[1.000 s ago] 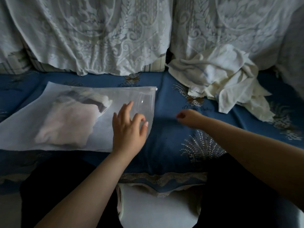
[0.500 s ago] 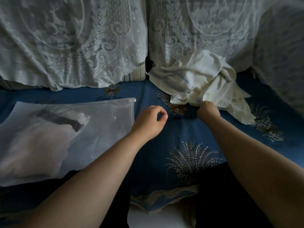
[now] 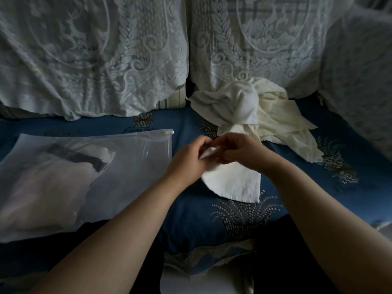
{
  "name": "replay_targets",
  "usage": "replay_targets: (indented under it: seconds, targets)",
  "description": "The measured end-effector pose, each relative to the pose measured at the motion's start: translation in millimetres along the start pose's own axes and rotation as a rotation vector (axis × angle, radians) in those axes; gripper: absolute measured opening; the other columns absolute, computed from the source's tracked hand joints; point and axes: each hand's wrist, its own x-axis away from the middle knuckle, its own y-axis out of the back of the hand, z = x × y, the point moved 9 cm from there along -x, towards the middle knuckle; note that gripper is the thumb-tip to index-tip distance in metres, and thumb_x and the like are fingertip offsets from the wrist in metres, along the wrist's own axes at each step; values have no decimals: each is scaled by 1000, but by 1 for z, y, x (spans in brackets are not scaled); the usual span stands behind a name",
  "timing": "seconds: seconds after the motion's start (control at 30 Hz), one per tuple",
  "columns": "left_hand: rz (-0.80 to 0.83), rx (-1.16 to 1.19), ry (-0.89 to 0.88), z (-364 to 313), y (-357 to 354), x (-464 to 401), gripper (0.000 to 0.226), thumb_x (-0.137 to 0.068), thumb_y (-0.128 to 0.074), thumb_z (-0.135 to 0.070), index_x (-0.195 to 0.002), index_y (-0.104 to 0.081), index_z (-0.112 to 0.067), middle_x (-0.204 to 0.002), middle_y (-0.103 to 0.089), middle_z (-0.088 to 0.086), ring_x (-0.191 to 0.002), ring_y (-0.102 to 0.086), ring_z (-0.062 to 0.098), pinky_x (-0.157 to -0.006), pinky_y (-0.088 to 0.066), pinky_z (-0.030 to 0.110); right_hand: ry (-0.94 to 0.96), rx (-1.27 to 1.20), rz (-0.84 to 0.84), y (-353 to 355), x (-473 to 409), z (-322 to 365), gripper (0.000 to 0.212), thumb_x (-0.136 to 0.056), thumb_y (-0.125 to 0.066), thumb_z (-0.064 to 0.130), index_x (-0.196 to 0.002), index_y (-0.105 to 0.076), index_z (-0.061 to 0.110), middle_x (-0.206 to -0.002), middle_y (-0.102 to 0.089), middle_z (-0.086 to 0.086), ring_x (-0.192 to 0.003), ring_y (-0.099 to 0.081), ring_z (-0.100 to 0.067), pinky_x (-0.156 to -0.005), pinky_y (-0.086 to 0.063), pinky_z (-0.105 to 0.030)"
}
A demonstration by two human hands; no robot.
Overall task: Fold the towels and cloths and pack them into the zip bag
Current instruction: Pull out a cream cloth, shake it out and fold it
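Together, both hands (image 3: 220, 153) pinching towel (image 3: 235, 181)

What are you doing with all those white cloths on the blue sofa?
A person is folding towels to pack away. Both hands, the left hand and the right hand, pinch the top edge of a small white cloth that lies on the blue patterned seat cover. Behind it sits a crumpled pile of white and cream cloths, not yet folded. On the left lies the frosted clear plastic zip bag, with folded items already inside.
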Motion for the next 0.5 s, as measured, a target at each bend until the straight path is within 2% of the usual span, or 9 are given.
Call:
replay_targets:
  seconds: [0.07, 0.1, 0.17, 0.23, 0.27, 0.33, 0.37, 0.43, 0.5]
  targets:
    - [-33, 27, 79, 7, 5, -2, 16, -90, -60, -25, -105, -62, -20, -97, -68, -3, -91, -65, 19, -74, -49, 29, 46, 381, -31, 2, -5, -8, 22, -85, -67, 16, -106, -61, 20, -84, -56, 9, -75, -56, -8, -73, -48, -26]
    - [-55, 36, 123, 12, 9, -3, 16, -92, -57, -25, -105, -63, -18, -99, -68, -1, -94, -64, 20, -77, -48, 28, 51, 468, -45, 3, -7, -13, 26, -84, -68, 26, -108, -62, 23, -88, -54, 10, -78, -56, -7, -74, -47, -24]
    - [-77, 72, 176, 18, 14, -2, 19, -95, -51, -23, -108, -64, -17, -105, -69, 3, -99, -63, 20, -84, -48, 29, 92, 465, -62, 5, -11, -16, 29, -85, -67, 32, -112, -65, 23, -98, -55, 9, -88, -56, -7, -82, -46, -22]
    - [-91, 97, 162, 13, 20, 2, 23, -96, -47, -19, -111, -65, -24, -107, -68, 0, -99, -62, 18, -85, -49, 29, 163, 477, -35, -4, -14, -13, 24, -86, -66, 29, -107, -68, 17, -99, -58, 8, -94, -55, -8, -84, -41, -20]
    - [-103, 86, 149, 10, 24, 3, 28, -95, -46, -17, -114, -63, -28, -106, -67, -1, -95, -62, 16, -81, -50, 28, 143, 491, -8, -9, -15, -15, 21, -88, -64, 29, -102, -68, 15, -96, -61, 6, -92, -55, -10, -82, -41, -20]
    - [-145, 33, 147, 8, 33, 7, 37, -94, -42, -14, -117, -60, -35, -94, -65, -2, -78, -61, 16, -63, -49, 26, 36, 485, 42, -17, -14, -21, 30, -92, -55, 39, -98, -64, 11, -91, -63, 0, -85, -56, -14, -77, -42, -27]
    - [-171, 31, 166, 11, 38, 7, 39, -92, -41, -12, -114, -61, -37, -86, -62, -3, -71, -58, 17, -57, -48, 27, 10, 429, 43, -20, -12, -21, 37, -92, -51, 46, -101, -61, 12, -93, -62, -1, -86, -57, -15, -77, -43, -29]
    - [-205, 176, 262, 21, 43, 8, 37, -89, -40, -9, -99, -65, -33, -81, -57, -5, -74, -59, 22, -57, -55, 34, 43, 239, 46, -30, -3, -7, 50, -84, -52, 55, -117, -52, 17, -106, -59, 4, -100, -56, -11, -86, -44, -27]
    - [-201, 390, 403, 33, 40, 10, 31, -89, -41, -7, -86, -66, -26, -84, -60, -2, -80, -62, 25, -66, -60, 42, 124, 344, 34, -44, 7, 7, 67, -78, -64, 54, -131, -41, 18, -115, -56, 3, -107, -56, -12, -88, -46, -27]
